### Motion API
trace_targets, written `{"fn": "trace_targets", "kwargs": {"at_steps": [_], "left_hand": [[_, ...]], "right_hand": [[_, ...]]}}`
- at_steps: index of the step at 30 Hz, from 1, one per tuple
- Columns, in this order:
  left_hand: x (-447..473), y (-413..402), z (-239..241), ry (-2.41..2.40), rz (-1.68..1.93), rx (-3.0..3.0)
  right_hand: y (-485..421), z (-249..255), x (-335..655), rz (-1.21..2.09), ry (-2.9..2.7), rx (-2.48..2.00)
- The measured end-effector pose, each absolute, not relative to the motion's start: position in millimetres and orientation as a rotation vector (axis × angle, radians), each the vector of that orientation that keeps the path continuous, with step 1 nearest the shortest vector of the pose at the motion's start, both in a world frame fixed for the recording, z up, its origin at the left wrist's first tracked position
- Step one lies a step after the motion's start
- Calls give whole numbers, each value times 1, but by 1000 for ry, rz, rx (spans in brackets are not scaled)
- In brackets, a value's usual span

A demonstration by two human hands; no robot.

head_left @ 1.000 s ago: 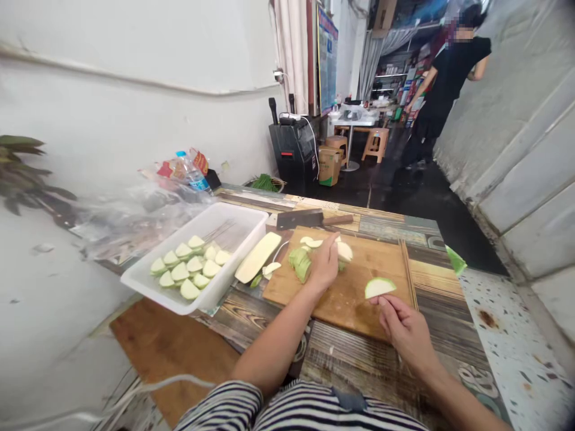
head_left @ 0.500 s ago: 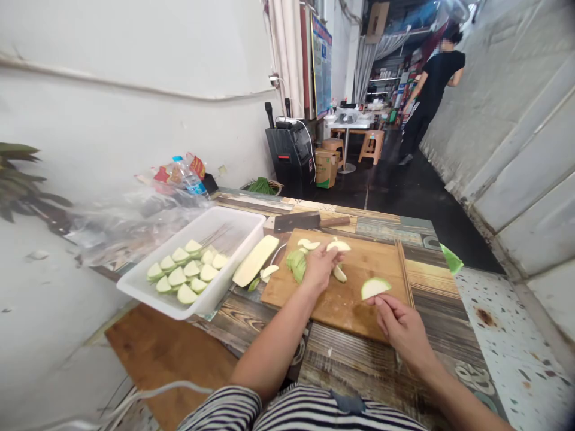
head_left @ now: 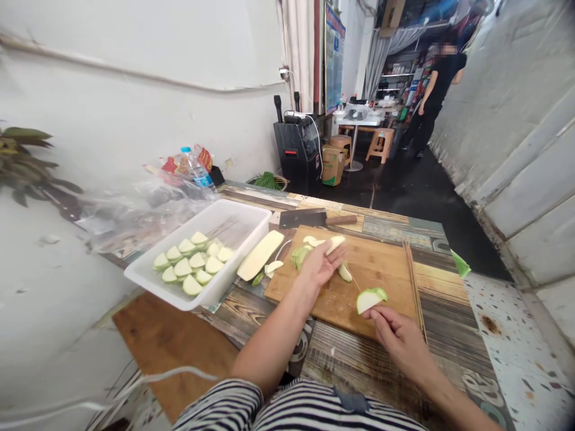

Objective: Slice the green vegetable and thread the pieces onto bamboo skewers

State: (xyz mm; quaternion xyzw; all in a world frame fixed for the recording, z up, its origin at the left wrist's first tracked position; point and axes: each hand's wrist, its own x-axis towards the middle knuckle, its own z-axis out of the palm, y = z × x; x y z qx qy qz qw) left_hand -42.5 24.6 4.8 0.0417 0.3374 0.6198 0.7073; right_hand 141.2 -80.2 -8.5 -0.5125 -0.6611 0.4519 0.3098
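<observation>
My left hand (head_left: 320,264) is over the wooden cutting board (head_left: 381,266), turned partly palm up, its fingertips pinching a pale vegetable slice (head_left: 335,243). My right hand (head_left: 399,336) is at the board's near edge, closed on a thin bamboo skewer (head_left: 356,281) that runs through a green-skinned half-moon slice (head_left: 370,298). The skewer's tip points toward my left hand. A stack of green slices (head_left: 298,256) and one loose slice (head_left: 345,273) lie on the board beside my left hand.
A white tub (head_left: 251,216) with several slices (head_left: 188,266) stands to the left, and a long peeled piece (head_left: 260,254) leans on it. A cleaver (head_left: 309,218) lies behind the board and spare skewers (head_left: 414,281) along its right edge. A person in black (head_left: 438,90) stands far back.
My left hand has lifted a pale slice off the board and turned toward the right hand. My right hand has drawn the skewered slice slightly left and nearer. The person at the back has walked farther away.
</observation>
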Motion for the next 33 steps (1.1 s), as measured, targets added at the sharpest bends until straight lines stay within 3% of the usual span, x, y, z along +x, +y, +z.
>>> {"fn": "trace_targets", "kwargs": {"at_steps": [33], "left_hand": [[-42, 23, 5, 769, 1449, 143]], "right_hand": [[-82, -7, 142, 1288, -1668, -1368]]}}
